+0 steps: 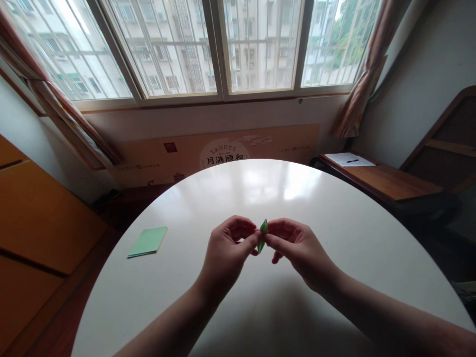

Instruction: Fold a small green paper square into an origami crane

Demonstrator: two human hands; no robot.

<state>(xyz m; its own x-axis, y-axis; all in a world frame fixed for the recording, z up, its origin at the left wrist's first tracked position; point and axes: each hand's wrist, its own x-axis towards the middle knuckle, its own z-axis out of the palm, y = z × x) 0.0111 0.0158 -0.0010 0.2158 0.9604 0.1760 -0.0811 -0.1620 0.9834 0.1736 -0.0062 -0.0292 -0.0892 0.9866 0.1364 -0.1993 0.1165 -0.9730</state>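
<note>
Between my two hands is a small piece of folded green paper [262, 230], narrow and pointed at its top and bottom. My left hand [232, 245] pinches its left side with thumb and fingers. From the right, my right hand [295, 248] grips the other side the same way, its lower fingers curled below. Both hands are above the white round table [178, 297]. The fingertips cover the middle of the folded paper. Off to the left on the tabletop lies a stack of light green square paper [148, 241].
Beyond the table's far edge, a printed cardboard panel [163, 158] leans under the barred window [256, 49]. To the right, a wooden surface [401, 181] holds a white sheet [344, 159] with a pen [352, 160]. An orange cabinet [40, 218] stands at left.
</note>
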